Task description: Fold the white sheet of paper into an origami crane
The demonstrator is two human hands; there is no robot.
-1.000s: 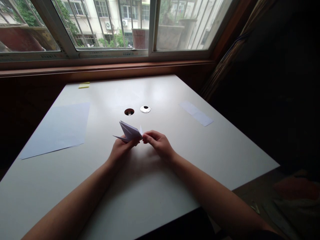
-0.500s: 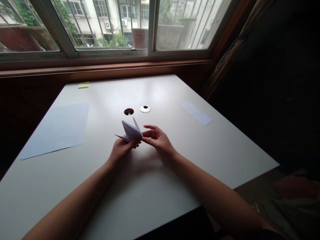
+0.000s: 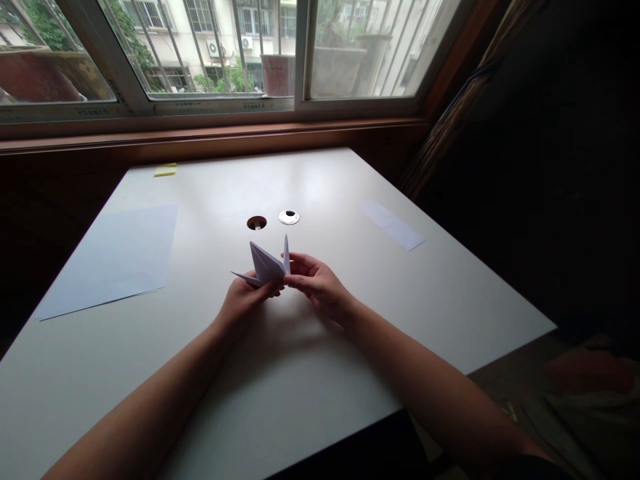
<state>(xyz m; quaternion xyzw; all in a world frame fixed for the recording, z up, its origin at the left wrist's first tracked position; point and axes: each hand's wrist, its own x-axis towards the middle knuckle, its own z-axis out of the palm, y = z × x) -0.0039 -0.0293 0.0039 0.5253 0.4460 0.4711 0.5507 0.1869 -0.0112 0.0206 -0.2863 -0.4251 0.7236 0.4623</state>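
Observation:
A folded white paper piece, an origami shape [image 3: 267, 263] with a broad pointed flap in the middle and a narrow point on each side, is held above the white table. My left hand [image 3: 246, 293] is closed on its lower left part, thumb along the bottom edge. At the lower right corner, my right hand [image 3: 316, 283] pinches the paper between thumb and fingers, beside the upright narrow point. Some fingertips of both hands are hidden behind the paper.
Flat paper sheets [image 3: 113, 257] lie on the left of the white table [image 3: 400, 320]. A creased paper strip [image 3: 393, 225] lies at right. Beyond my hands are a round cable hole [image 3: 257, 223] and its cover [image 3: 289, 217]. Yellow sticky notes [image 3: 165, 170] sit near the window.
The narrow right point of the origami shape has swung outward to the right and now stands nearly upright. My right hand's fingers have closed in behind it. My left hand has barely moved.

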